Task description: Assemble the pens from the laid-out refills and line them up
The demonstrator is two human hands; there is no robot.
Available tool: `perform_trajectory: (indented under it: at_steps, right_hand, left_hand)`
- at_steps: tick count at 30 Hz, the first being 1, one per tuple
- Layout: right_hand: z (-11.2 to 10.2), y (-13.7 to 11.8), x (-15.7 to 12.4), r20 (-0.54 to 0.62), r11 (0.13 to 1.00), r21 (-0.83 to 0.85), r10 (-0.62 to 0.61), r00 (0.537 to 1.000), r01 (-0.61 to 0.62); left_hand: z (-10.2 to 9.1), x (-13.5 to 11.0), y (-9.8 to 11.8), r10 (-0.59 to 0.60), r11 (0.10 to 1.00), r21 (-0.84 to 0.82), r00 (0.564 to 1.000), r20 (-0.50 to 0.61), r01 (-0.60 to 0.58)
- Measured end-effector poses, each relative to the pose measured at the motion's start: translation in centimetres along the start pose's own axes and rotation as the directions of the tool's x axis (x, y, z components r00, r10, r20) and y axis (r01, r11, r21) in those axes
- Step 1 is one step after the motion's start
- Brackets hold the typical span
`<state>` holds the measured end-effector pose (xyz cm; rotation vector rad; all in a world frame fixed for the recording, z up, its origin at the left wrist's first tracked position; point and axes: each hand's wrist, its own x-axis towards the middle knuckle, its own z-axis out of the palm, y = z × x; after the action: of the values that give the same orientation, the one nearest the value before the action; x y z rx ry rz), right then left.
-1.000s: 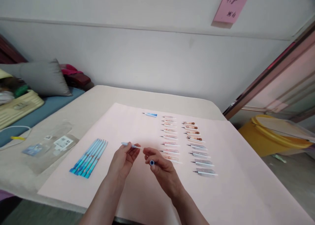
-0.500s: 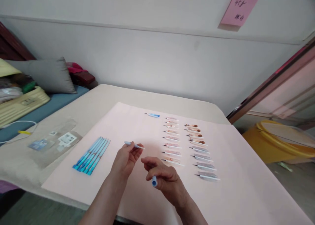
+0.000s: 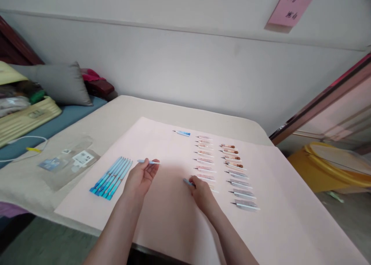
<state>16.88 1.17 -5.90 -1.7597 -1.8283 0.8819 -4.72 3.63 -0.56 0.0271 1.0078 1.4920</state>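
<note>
Pinched between thumb and fingers, a slim light-blue pen piece with a white end (image 3: pixel 148 162) is in my left hand (image 3: pixel 141 177), held above the pink sheet. My right hand (image 3: pixel 202 192) is closed on a short blue pen barrel (image 3: pixel 189 182), low over the sheet beside the near end of the middle row. Left of my hands, several blue pens (image 3: pixel 111 178) lie side by side. Farther back lie a blue pen barrel and white dark-tipped refill (image 3: pixel 182 133). A column of pinkish barrels with refills (image 3: pixel 203 160) runs down the middle.
On the right stands another column of brown-topped (image 3: pixel 230 152) and grey barrels (image 3: pixel 242 194) with refills. Clear plastic packaging (image 3: pixel 78 160) lies at the left. Beyond are a grey pillow (image 3: pixel 55 83), a cream basket (image 3: pixel 31 118), a wall and a yellow bin (image 3: pixel 327 168).
My right hand has moved away and down toward the sheet with the blue barrel, whose open end faced me before. My left hand has shifted slightly left. The view has also shifted a little.
</note>
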Motion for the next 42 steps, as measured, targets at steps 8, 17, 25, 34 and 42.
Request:
perform_trajectory:
  at_steps: [8,17,25,34,42]
  right_hand:
    - [-1.1,-1.7,-0.5,-0.049,0.904,-0.406,-0.168,0.985,0.134]
    - [-1.4,-1.6,-0.9,0.001,0.784,-0.589,-0.243,0.97,0.197]
    - [-1.4,-2.1,-0.8,-0.115,0.806,-0.58,-0.222,0.968,0.116]
    - [-2.1,-3.1,-0.9,-0.158,0.905,-0.423,-0.122,0.98,0.044]
    - [-1.5,-2.4,-0.7,-0.184,0.962,-0.258,-0.135,0.973,0.085]
  left_hand:
    - [0.3,-0.4,0.0,-0.012,1.0,-0.002,0.999,0.031,0.012]
    - [0.2,-0.2,0.0,-0.014,1.0,-0.022,1.0,0.026,0.015]
    - [0.1,-0.1,0.0,-0.018,1.0,-0.019,1.0,0.019,0.018]
    - [0.1,0.1,0.0,-0.041,0.998,-0.04,0.999,0.004,0.041]
    - [0.2,-0.2,0.2,-0.038,0.999,-0.032,0.999,0.015,0.039]
